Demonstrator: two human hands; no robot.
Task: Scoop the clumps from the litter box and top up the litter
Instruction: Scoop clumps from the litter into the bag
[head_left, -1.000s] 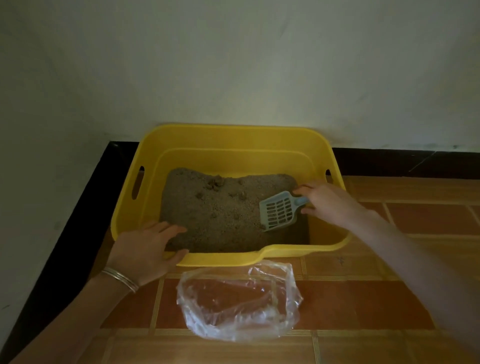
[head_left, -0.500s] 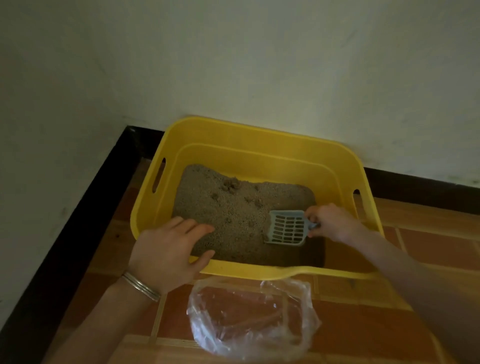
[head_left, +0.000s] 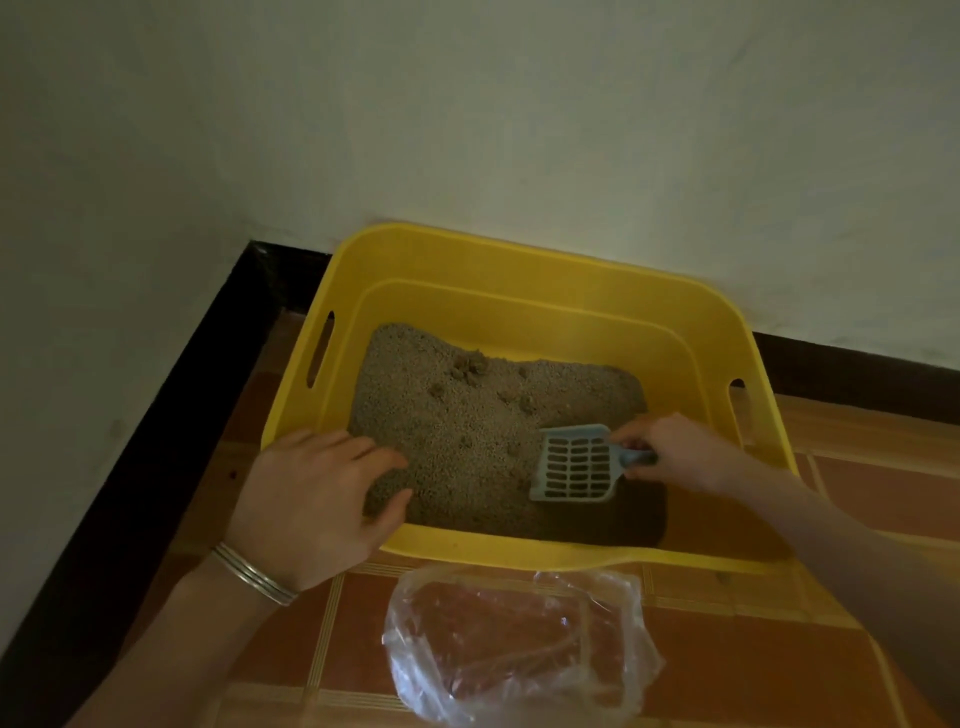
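**Two grips at the yellow litter box, scoop low on the right**

Two hands work at the litter box, which stands on the tiled floor against a pale wall.

Much is hard to read in the dim light. The box's near right corner lies in deep shadow, so it cannot be told whether the scoop touches the litter or hangs just above it. The fingers of the right grip cover most of the handle, and only a short blue stub shows. The left grip hides the near left corner of the rim. The right forearm is cut off by the frame edge, and the clear plastic bag on the floor just in front of the box runs off the bottom.

The scoop's long axis lies roughly across the box. Its handle points right, its slotted blade points left, and the slotted face is turned up toward the camera. It sits in the near right part of the box.

The right grip pinches the handle. The left grip rests on the rim with fingers spread and relaxed, holding nothing, and bangles show at the wrist. Small clumps sit near the far wall.
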